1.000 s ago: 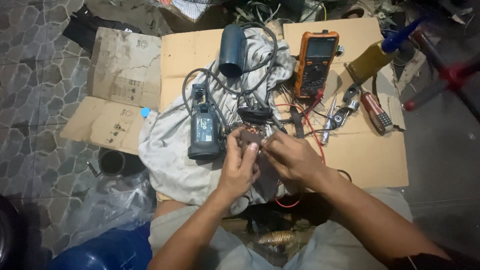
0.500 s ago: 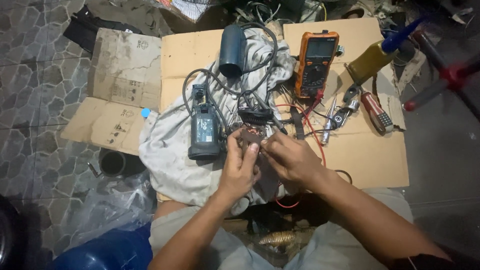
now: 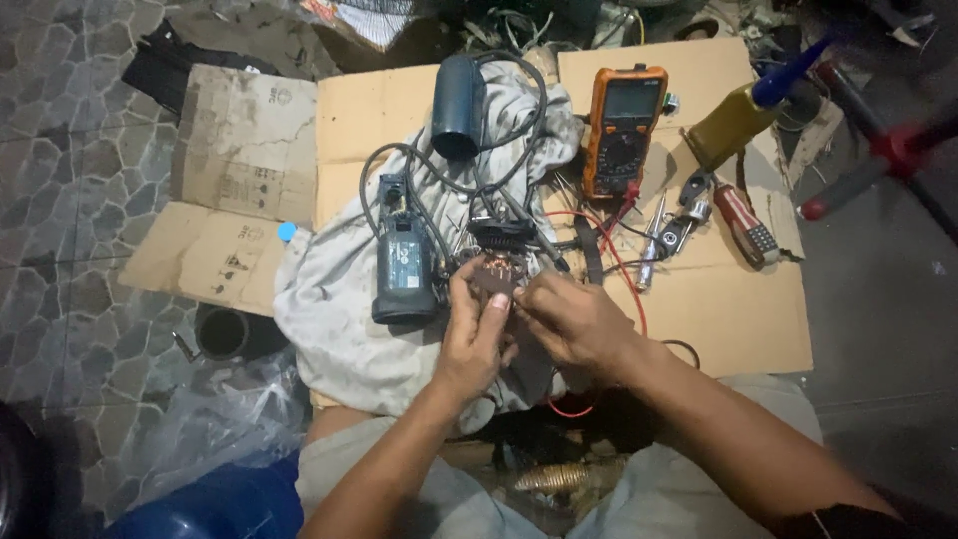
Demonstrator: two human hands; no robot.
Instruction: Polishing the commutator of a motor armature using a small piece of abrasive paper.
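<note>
My left hand (image 3: 474,334) and my right hand (image 3: 571,319) meet over a small dark motor part with copper windings (image 3: 492,276), both gripping it above a grey cloth (image 3: 334,319). Just left of my left hand lies a dark blue power tool body (image 3: 404,265) with a black cable. A black toothed part (image 3: 502,236) sits right behind the held piece. Fingers hide most of the held part.
An orange multimeter (image 3: 623,125) with red lead lies behind on flattened cardboard (image 3: 738,309). A red-handled screwdriver (image 3: 743,222), metal tools (image 3: 654,245), a yellow bottle with blue nozzle (image 3: 743,115) and a dark blue cylinder housing (image 3: 457,105) surround it. A blue container (image 3: 215,504) sits near my left knee.
Both hands stay on the small part; my fingers have shifted slightly around it. Nothing else has moved.
</note>
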